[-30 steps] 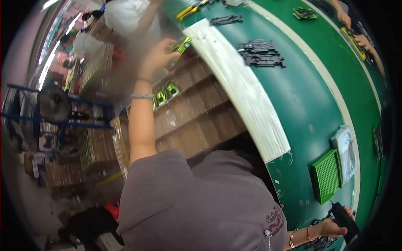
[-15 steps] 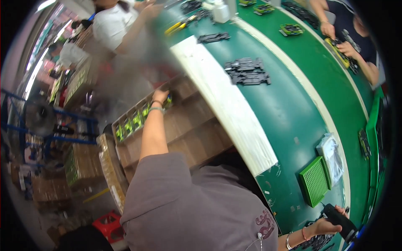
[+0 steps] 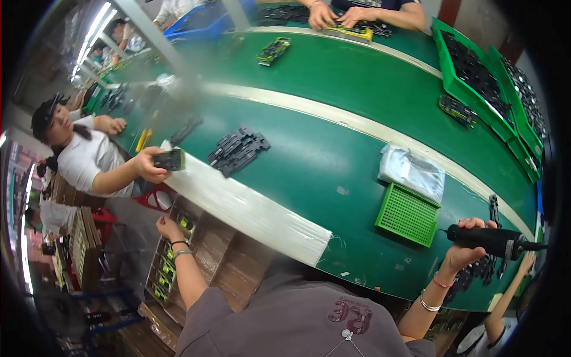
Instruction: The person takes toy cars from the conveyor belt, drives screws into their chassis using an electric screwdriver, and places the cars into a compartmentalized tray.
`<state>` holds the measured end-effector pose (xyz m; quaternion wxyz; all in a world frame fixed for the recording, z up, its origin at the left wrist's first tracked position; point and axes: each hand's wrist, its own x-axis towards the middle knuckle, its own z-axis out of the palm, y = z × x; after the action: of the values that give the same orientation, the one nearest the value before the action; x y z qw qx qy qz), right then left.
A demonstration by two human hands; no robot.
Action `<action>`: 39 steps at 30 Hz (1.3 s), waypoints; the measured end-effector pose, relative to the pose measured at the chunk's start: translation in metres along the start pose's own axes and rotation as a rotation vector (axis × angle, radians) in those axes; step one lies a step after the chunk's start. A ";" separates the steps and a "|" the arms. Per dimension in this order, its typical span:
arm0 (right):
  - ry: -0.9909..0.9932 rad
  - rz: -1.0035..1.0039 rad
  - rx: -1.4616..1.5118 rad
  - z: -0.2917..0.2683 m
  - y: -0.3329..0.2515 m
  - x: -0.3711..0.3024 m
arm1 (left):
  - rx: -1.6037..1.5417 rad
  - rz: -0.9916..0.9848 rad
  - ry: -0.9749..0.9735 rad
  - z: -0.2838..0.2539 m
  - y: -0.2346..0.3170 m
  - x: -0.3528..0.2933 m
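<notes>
So I've got the right hand [image 3: 470, 247] wrapped around a black electric screwdriver [image 3: 493, 240] at the green surface [image 3: 333, 149] edge, ready to use, while the left hand [image 3: 168, 228] reaches down, fingers loosely curled and empty, into a cardboard tray of green-and-black parts [image 3: 169, 256] below.

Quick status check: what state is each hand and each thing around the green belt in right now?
Left hand: lowered beside the belt, reaching into the cardboard box.
Cardboard box: open, green-and-black parts in rows.
Right hand: closed around the black power tool.
Black power tool: held level over the belt edge.
Green mesh tray: flat, empty.
Black parts pile: loose on the belt.
</notes>
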<state>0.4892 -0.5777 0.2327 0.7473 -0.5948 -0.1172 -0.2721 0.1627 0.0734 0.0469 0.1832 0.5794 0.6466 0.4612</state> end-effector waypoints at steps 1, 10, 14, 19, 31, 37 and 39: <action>0.005 0.003 -0.017 -0.002 0.001 0.001 | -0.015 0.028 0.081 -0.005 0.010 0.002; 0.033 0.009 -0.137 -0.015 0.008 0.002 | -0.073 0.984 -0.184 -0.082 0.233 -0.060; 0.091 0.051 -0.227 -0.010 0.005 0.003 | 0.081 1.209 -0.619 -0.076 0.275 -0.070; 0.090 0.070 -0.148 -0.018 0.016 0.006 | 0.368 1.360 -0.887 -0.048 0.272 -0.073; -0.010 -0.303 -0.339 0.013 -0.021 0.017 | -0.098 1.025 -1.206 -0.049 0.345 -0.118; 0.000 -0.319 -0.317 0.018 -0.026 0.015 | -0.411 1.527 -1.363 -0.012 0.428 -0.268; -0.028 -0.333 -0.347 0.022 -0.027 0.016 | -0.515 1.599 -1.406 0.006 0.440 -0.311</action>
<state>0.4909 -0.5654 0.2691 0.5769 -0.6905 -0.1757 -0.3995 0.5038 -0.2521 0.3069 0.2746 0.9096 -0.2812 0.1345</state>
